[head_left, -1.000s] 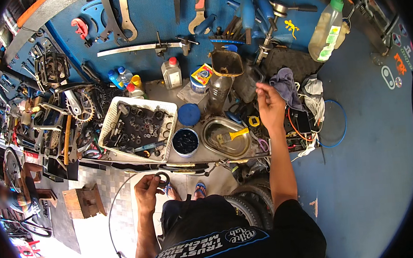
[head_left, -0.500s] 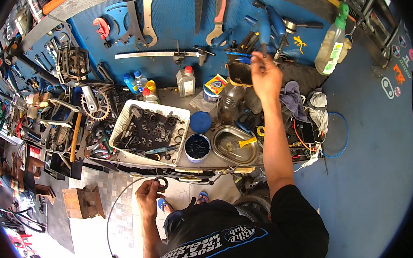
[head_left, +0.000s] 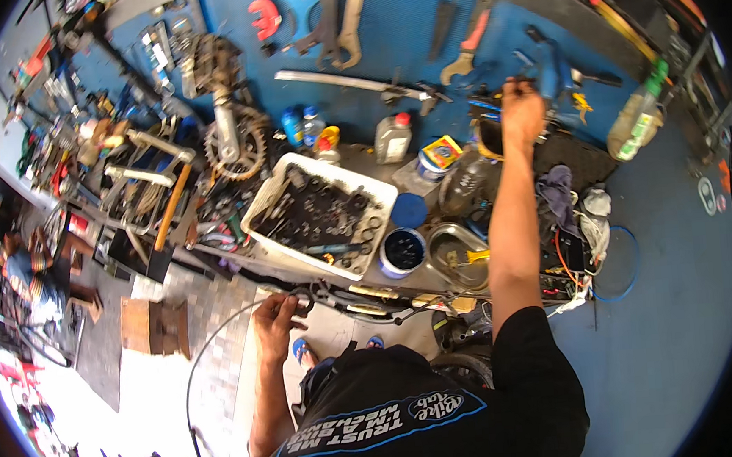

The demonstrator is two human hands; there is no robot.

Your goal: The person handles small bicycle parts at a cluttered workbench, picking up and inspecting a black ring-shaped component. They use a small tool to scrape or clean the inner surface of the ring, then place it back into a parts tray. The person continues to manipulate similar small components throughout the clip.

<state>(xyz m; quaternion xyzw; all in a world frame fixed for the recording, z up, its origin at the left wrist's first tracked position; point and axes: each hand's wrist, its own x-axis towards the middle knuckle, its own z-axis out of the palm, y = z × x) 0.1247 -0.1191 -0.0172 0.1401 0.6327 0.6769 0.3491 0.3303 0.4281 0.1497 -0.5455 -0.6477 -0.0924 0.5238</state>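
My left hand (head_left: 274, 327) is low in front of the bench, its thumb and fingers closed on a small dark ring (head_left: 305, 301). My right hand (head_left: 524, 117) stretches across the bench to the blue tool board (head_left: 233, 30). Its fingers are curled just above a brownish tool holder (head_left: 489, 137), next to hanging blue-handled tools (head_left: 549, 67). Whatever those fingertips grip is hidden. Below the right forearm sits an oval metal tray (head_left: 438, 267) with a yellow brush (head_left: 476, 256).
A white basket (head_left: 375, 181) of small dark parts stands mid-bench, beside an open tub (head_left: 402, 252) of dark grease and its blue lid (head_left: 409, 211). Bottles (head_left: 393, 138) line the back. A long thin cable (head_left: 192, 385) arcs near my left arm. Another person (head_left: 29, 269) sits far left.
The view has swung, so the bench appears farther right and lower. My right hand has risen slightly beside the tool holder. My left hand still holds the ring.
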